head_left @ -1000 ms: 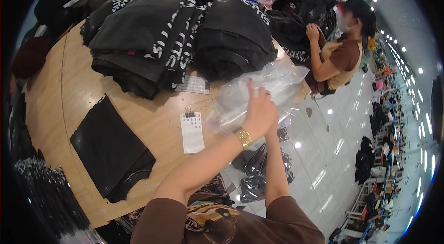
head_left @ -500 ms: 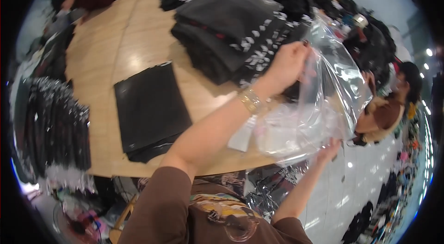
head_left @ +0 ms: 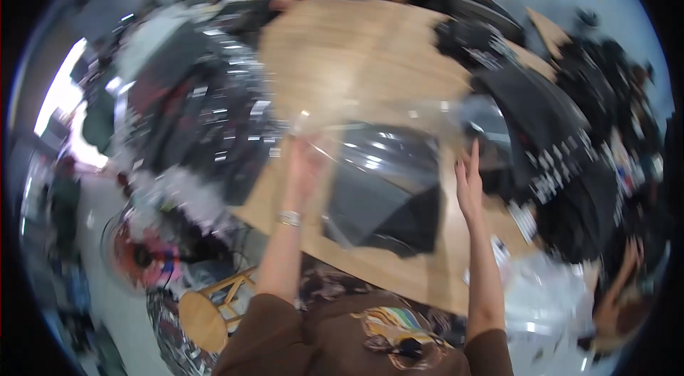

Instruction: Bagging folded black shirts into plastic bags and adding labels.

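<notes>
A clear plastic bag [head_left: 385,155] stretches between my two hands, over a folded black garment [head_left: 413,223] on the wooden table. My left hand [head_left: 306,162], blurred by motion, is closed at the bag's left edge. On the other side my right hand [head_left: 468,180] has its fingers stretched out, pointing away from me, beside the bag's right part. Whether the right fingers touch the film is too blurred to tell. The bag's lower part lies across the garment's near half.
At the right stands a stack of dark garments [head_left: 527,105] with white print. Bagged dark garments [head_left: 199,105] are piled at the left. More clear bags [head_left: 541,290] lie at the near right corner. A wooden stool [head_left: 203,319] and a fan [head_left: 142,255] stand at the lower left.
My view has swung left. The plastic bag has gone from the pile at the right to above the folded garment, and my hands have spread to either side of it.
</notes>
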A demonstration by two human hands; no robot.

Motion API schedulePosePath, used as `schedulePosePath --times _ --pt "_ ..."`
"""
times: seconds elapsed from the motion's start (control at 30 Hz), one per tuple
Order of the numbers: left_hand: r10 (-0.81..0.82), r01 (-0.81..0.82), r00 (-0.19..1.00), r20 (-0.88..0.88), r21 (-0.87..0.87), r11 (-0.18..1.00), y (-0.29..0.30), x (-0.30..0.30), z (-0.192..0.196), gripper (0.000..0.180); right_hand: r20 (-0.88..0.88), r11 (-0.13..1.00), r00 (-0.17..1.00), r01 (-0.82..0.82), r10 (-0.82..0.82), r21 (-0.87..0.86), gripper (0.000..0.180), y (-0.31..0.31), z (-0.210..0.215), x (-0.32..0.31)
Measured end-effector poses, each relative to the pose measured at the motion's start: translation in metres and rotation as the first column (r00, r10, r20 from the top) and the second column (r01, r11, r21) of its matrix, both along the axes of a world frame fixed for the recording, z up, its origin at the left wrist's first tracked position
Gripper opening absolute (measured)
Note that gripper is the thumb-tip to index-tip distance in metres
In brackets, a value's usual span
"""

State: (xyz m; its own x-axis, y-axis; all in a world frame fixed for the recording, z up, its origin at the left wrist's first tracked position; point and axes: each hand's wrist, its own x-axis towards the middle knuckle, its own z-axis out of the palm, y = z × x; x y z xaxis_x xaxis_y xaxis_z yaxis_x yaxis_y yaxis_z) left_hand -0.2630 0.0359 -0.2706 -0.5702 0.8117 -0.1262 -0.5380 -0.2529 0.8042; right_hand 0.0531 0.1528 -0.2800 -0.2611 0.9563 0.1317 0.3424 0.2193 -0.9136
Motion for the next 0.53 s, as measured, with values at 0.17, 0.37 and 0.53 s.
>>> schedulePosePath --times 0.17,0.37,0.53 --pt "0.302 -0.303 0.953 0.021 0.119 0.946 -0.036 -0.033 0.02 0.039 0.723 0.897 0.635 -0.439 0.273 0.047 0.074 -0.049 -0.043 -0.059" --pt "0.433 -0.451 0.891 0.135 0.375 0.81 -0.019 -0.055 0.089 0.028 0.83 0.822 0.465 -0.569 0.307 0.015 0.079 -0.097 -0.053 -0.081" --pt "0.599 -0.546 0.635 -0.489 0.265 0.795 0.023 -0.032 0.137 0.023 0.513 0.828 0.695 -0.558 0.504 -0.057 0.062 -0.091 -0.055 -0.081"
